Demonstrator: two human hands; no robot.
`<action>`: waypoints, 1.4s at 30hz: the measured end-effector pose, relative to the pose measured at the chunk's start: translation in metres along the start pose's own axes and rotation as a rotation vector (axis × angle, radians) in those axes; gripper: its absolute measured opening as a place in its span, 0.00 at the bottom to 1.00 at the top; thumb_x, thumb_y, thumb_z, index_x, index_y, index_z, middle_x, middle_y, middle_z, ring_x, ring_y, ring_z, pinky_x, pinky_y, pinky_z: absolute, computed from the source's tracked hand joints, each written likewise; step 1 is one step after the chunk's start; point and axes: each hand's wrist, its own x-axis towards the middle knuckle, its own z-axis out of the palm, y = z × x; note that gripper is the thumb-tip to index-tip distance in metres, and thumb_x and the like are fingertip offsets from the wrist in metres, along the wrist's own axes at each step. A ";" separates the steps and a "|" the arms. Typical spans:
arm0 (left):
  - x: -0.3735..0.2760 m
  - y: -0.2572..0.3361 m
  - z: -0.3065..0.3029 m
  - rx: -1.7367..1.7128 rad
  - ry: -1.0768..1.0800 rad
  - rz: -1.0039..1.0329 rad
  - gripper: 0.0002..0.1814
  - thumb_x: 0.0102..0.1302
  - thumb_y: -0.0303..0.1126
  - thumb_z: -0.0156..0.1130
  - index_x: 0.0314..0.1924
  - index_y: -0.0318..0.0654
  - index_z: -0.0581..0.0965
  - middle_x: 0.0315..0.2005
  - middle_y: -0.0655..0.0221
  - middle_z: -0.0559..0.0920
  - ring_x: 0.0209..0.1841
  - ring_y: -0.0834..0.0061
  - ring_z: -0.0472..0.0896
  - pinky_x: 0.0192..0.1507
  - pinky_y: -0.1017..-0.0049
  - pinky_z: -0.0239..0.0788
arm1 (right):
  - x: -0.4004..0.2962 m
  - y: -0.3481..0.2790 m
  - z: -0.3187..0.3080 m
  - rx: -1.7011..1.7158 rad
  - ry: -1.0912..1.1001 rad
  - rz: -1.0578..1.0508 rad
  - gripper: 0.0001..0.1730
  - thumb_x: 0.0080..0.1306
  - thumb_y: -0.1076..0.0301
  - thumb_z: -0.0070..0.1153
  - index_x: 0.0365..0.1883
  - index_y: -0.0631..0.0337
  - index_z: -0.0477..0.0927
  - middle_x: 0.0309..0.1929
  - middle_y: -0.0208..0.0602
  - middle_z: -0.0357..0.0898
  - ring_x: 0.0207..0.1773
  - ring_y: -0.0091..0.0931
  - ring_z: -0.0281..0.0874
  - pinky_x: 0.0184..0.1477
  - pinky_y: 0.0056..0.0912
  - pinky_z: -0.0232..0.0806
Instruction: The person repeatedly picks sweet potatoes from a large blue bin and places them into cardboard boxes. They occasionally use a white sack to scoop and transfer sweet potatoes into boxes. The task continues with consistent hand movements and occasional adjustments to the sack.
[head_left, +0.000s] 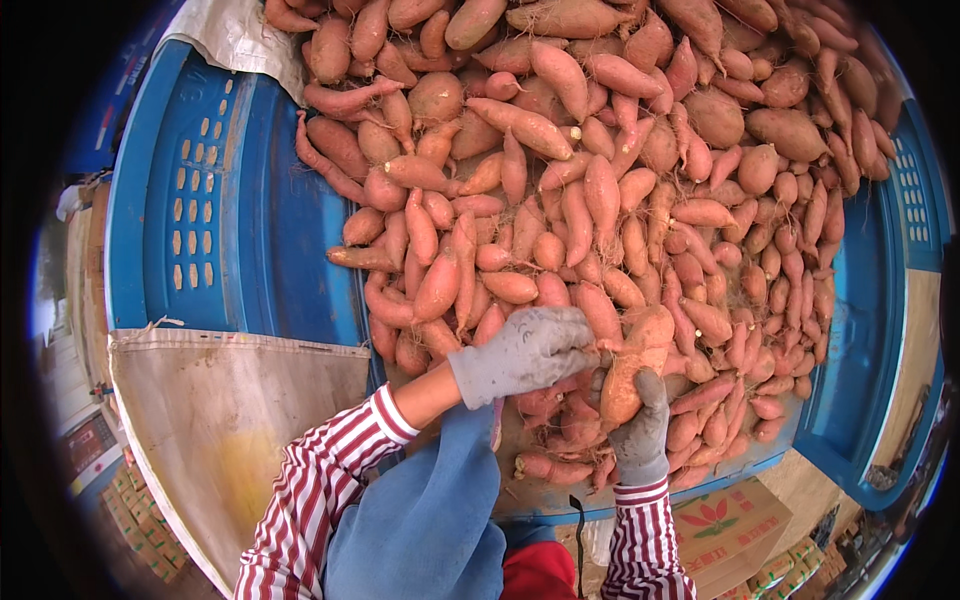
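A large, pale orange-pink sweet potato (641, 352) stands tilted in my right hand (645, 431), which wears a grey glove. The right thumb lies along its lower right side, and the fingers go behind it. My left hand (529, 351), also gloved in grey, reaches in from the left with fingers bent together. Its fingertips are at a thin stub on the sweet potato's left side; whether they pinch it is hidden. Just above the left fingertips lies a reddish sweet potato (598, 313). Many more sweet potatoes (525, 127) with stringy roots are heaped beyond both hands.
A blue truck-bed side wall (270, 195) rises on the left, with a dirty cloth sheet (240, 412) over its near part. Another blue side panel (847, 300) borders the heap on the right. A printed cardboard box (727, 517) stands below the bed's near edge.
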 end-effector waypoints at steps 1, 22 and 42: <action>0.013 -0.025 -0.010 0.053 0.145 -0.045 0.15 0.64 0.30 0.62 0.50 0.37 0.81 0.48 0.56 0.80 0.52 0.54 0.78 0.55 0.61 0.71 | -0.003 -0.011 0.005 0.120 0.006 0.082 0.26 0.68 0.54 0.57 0.53 0.69 0.75 0.43 0.39 0.82 0.43 0.28 0.80 0.51 0.32 0.76; 0.088 -0.131 -0.191 0.746 0.238 -0.666 0.21 0.62 0.36 0.58 0.54 0.38 0.78 0.51 0.51 0.82 0.57 0.53 0.80 0.57 0.58 0.71 | -0.043 -0.008 -0.042 0.047 0.087 0.276 0.29 0.65 0.62 0.56 0.61 0.69 0.69 0.49 0.44 0.80 0.45 0.31 0.80 0.48 0.33 0.76; 0.080 -0.152 -0.156 1.200 0.304 -0.515 0.35 0.60 0.45 0.67 0.62 0.34 0.69 0.56 0.55 0.76 0.57 0.57 0.78 0.56 0.58 0.71 | -0.015 -0.018 -0.007 -0.021 -0.024 0.346 0.31 0.65 0.51 0.57 0.57 0.68 0.72 0.44 0.42 0.80 0.40 0.29 0.80 0.44 0.30 0.74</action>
